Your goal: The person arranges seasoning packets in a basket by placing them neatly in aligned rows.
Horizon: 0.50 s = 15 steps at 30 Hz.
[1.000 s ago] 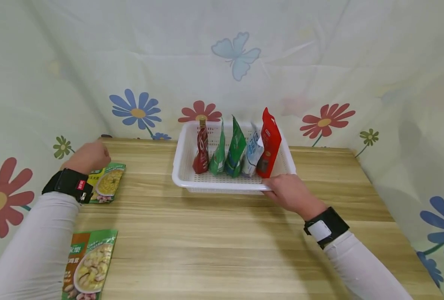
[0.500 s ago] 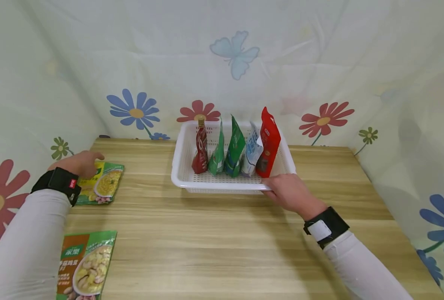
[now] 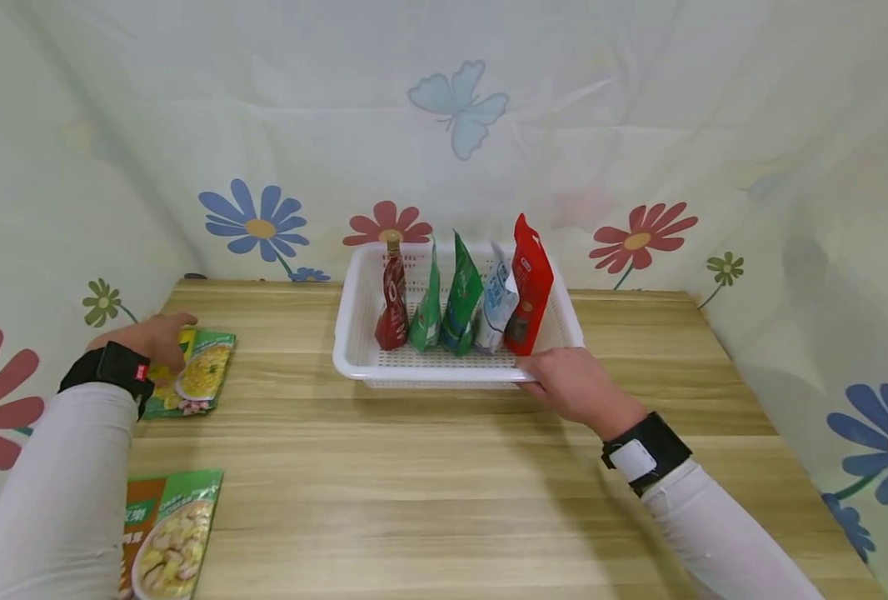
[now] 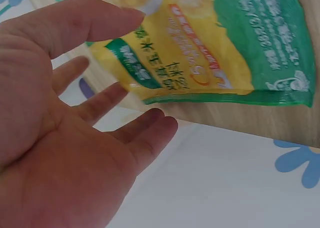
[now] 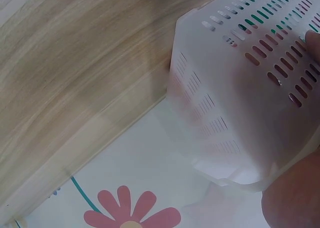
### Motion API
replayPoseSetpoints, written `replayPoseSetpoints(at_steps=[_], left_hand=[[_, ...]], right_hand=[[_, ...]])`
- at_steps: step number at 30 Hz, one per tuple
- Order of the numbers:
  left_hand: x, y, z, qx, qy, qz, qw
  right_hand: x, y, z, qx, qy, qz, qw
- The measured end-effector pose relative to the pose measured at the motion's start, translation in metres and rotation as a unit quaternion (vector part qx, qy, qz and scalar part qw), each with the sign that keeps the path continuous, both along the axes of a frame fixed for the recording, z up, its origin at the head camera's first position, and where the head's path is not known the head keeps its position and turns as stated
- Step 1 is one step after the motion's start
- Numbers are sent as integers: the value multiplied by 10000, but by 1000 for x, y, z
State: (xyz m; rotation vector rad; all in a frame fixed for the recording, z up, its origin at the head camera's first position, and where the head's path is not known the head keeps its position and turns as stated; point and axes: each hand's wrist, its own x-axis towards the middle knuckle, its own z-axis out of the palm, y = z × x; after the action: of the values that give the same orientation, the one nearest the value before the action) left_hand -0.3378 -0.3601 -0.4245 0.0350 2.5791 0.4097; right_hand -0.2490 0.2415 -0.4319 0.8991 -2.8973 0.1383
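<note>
L fingers [image 4: 100, 103] are spread and straight, palm open just above the yellow-green soup packet [image 3: 192, 379], thumb reaching over its top edge; whether the fingertips touch it can't be told from either view. The left hand [image 3: 152, 340] sits at the far L edge of the wooden table [image 3: 429, 467], packet lying flat under it, close to the table's L side & the flowered cloth. R side: the right hand [image 3: 571, 385] grips the near R corner of the white basket [image 3: 354, 354], fingers curled onto the rim; in the wrist view one fingertip [image 5: 312, 41] presses on the slotted wall, the rest are out of view. The basket stands at table centre toward the back, well apart from the L hand. Inside, standing upright in a row L to R: dark red sauce bottle [image 3: 392, 296], two green pouches [image 3: 447, 300], a white-blue pouch [image 3: 496, 300], then a tall red pouch [image 3: 529, 287] nearest the R hand. A second packet w/ a bean picture [image 3: 170, 537] lies flat at the near L edge, by the L sleeve [image 3: 62, 500]. Black bands w/ cameras sit on both wrists.
</note>
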Motion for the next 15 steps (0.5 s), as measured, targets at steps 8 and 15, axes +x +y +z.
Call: replayPoseSetpoints(at_steps=[8, 15], left_hand=[[0, -8, -9, -215, 214, 37, 9995], [1, -6, -8, -407, 322, 95, 9986]], right_hand=[[1, -1, 2, -20, -18, -28, 10000], [2, -1, 1, -50, -89, -62, 9999]])
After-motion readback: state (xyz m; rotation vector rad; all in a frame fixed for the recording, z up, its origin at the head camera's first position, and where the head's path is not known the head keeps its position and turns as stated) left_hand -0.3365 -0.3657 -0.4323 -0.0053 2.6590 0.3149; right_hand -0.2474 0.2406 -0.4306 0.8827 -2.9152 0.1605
